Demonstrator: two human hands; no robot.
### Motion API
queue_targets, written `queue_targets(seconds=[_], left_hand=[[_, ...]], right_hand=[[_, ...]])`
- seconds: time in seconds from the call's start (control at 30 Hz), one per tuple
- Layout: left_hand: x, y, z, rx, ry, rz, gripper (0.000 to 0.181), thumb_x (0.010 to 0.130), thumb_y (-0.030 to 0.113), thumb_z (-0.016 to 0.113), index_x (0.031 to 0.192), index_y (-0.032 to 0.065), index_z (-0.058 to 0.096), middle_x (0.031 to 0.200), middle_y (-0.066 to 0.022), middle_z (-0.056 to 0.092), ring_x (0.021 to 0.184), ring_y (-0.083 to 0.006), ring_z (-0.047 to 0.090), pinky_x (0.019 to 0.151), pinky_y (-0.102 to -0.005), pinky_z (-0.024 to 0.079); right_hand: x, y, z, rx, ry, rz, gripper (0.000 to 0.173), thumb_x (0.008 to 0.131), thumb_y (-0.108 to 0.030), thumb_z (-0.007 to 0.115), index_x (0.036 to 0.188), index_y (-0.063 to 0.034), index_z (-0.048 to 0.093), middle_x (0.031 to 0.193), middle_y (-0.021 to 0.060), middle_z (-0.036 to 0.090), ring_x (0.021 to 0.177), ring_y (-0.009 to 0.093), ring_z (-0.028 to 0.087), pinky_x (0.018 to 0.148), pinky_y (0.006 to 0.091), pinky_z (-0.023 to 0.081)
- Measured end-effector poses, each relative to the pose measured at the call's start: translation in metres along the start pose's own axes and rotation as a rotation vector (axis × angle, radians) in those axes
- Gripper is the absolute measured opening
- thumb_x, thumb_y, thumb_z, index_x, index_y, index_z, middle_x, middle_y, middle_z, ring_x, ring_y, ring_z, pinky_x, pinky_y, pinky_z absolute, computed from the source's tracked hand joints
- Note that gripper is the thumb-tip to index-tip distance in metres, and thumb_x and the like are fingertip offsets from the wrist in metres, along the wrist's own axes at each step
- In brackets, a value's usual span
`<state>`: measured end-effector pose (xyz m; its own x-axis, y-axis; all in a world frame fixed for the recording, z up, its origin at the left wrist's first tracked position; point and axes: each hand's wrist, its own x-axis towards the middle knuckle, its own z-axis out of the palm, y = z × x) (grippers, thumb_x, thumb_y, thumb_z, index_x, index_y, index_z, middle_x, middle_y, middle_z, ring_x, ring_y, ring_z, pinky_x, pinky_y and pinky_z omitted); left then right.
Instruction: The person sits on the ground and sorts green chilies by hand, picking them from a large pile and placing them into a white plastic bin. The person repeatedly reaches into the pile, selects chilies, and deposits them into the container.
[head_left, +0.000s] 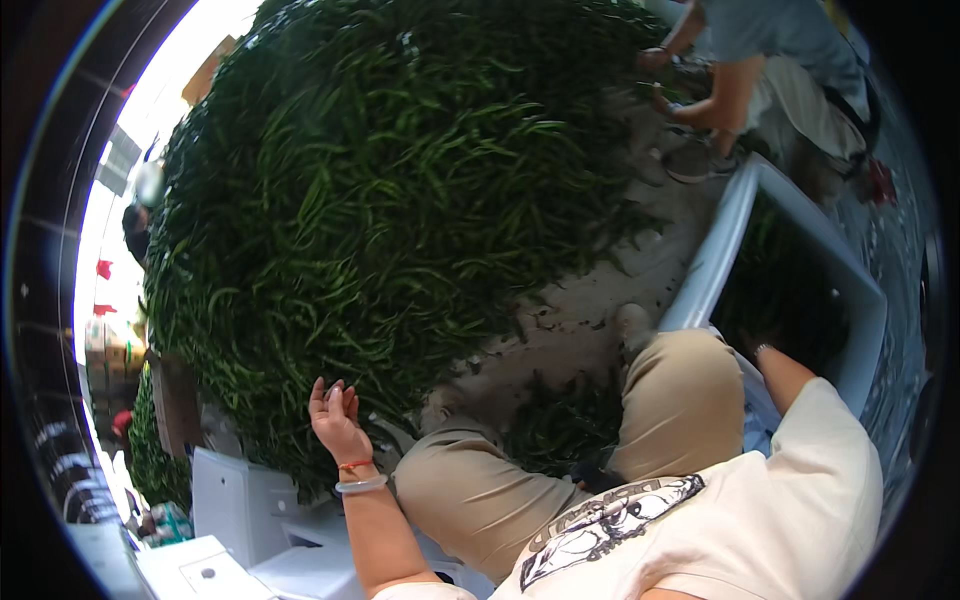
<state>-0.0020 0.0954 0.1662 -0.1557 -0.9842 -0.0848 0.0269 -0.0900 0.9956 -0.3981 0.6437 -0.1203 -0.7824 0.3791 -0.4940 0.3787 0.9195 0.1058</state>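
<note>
A huge heap of long green chili peppers (360, 195) rises in front of me. My left hand (335, 420) is raised beside its near edge, palm turned up and fingers apart, with nothing seen in it; a red cord and a pale bangle circle that wrist. On the right, a deep white box (701, 262) stands with dark green peppers (787, 277) inside. My right hand (750, 342) reaches into the shadow at its near side, mostly hidden, so what it touches cannot be told. A smaller pile of peppers (562, 424) lies on the floor between my knees.
A co-worker (787, 45) bends over the heap's far right edge, both hands near the peppers. White foam boxes (240, 502) stand at lower left, with another pepper heap (154, 442) beyond. Stacked cartons (109, 349) stand farther left. Loose bits lie on the floor (577, 307).
</note>
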Motion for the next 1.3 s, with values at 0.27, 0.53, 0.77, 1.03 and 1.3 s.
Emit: queue_targets(seconds=[0.27,0.53,0.77,1.03,1.3], left_hand=[[0.053,-0.132,-0.1,0.224,0.187,-0.231,0.033,0.077,0.01,0.053,0.106,-0.003,0.044,0.084,-0.0066,0.056,0.065,-0.0136,0.054,0.05,-0.025,0.041],[0.184,-0.175,-0.055,0.621,0.27,-0.422,0.064,0.072,0.037,0.059,0.114,-0.0064,0.038,0.099,-0.0229,0.051,0.087,-0.0324,0.052,0.073,-0.0402,0.041],[0.168,-0.213,-0.054,0.2,0.365,-0.323,0.065,0.073,0.031,0.058,0.12,-0.0034,0.03,0.116,-0.0213,0.04,0.104,-0.0294,0.043,0.084,-0.0382,0.039],[0.14,-0.24,-0.081,-0.402,0.125,-0.608,0.046,0.084,0.019,0.042,0.122,-0.0032,0.027,0.12,-0.0179,0.037,0.112,-0.029,0.036,0.096,-0.0382,0.029],[0.161,-0.257,-0.057,-0.19,0.22,-0.615,0.02,0.075,0.005,0.054,0.094,0.0053,0.048,0.085,-0.0054,0.054,0.078,-0.0153,0.051,0.069,-0.0239,0.043]], right_hand=[[-0.052,-0.02,-0.076,0.259,0.778,-0.308,0.066,0.071,-0.025,0.059,0.124,-0.0074,0.024,0.122,0.0169,0.034,0.113,0.03,0.03,0.094,0.0397,0.024],[-0.204,-0.212,-0.158,0.737,0.465,-1.201,0.05,0.073,-0.002,0.047,0.121,-0.0074,0.033,0.121,0.01,0.035,0.108,0.021,0.037,0.085,0.0299,0.037],[-0.393,-0.395,-0.079,0.229,-0.073,-2.032,0.03,0.066,0.003,0.052,0.095,-0.0038,0.053,0.089,0.0119,0.055,0.082,0.026,0.053,0.07,0.0325,0.044],[-0.499,-0.485,0.114,-0.309,-0.161,-2.147,0.033,0.076,-0.01,0.047,0.108,-0.0056,0.044,0.11,0.0139,0.042,0.095,0.026,0.047,0.078,0.0345,0.041],[-0.518,-0.518,0.155,-0.467,0.163,-1.984,0.025,0.074,-0.01,0.047,0.099,-0.0046,0.046,0.106,0.0132,0.043,0.092,0.026,0.047,0.073,0.0326,0.045]])
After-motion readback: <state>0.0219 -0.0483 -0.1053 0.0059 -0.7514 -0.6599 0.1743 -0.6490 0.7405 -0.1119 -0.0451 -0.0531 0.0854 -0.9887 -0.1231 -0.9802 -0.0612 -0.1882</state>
